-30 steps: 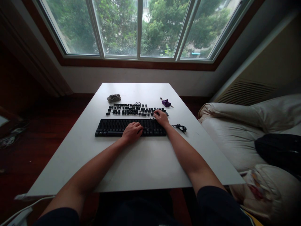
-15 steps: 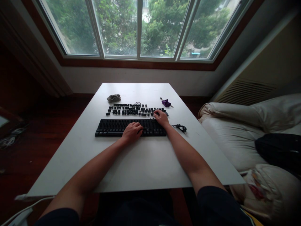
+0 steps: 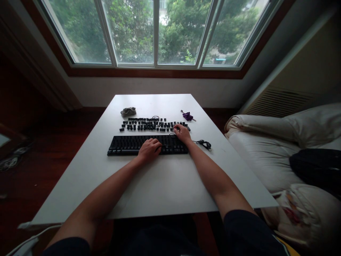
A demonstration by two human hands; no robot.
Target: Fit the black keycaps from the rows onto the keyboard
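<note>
A black keyboard point(image 3: 124, 143) lies across the white table, many of its key positions without caps. My left hand point(image 3: 149, 147) rests on its middle, fingers curved over the keys and holding nothing I can see. Beyond the keyboard, loose black keycaps point(image 3: 149, 126) stand in rough rows. At the right end of those rows is my right hand point(image 3: 182, 133), its thumb and fingers pinched at a keycap that is mostly hidden. My right wrist passes over the keyboard's right end.
Farther back on the white table point(image 3: 149, 188) are a crumpled grey cloth point(image 3: 128, 111) and a purple cloth-like item point(image 3: 188, 116) with a thin stick. A coiled black cable point(image 3: 204, 144) lies right of the keyboard. A cream sofa point(image 3: 255, 153) stands along the right side.
The view has shifted very slightly. Both hands keep nearly the same places, and the keycaps and keyboard look unmoved.
</note>
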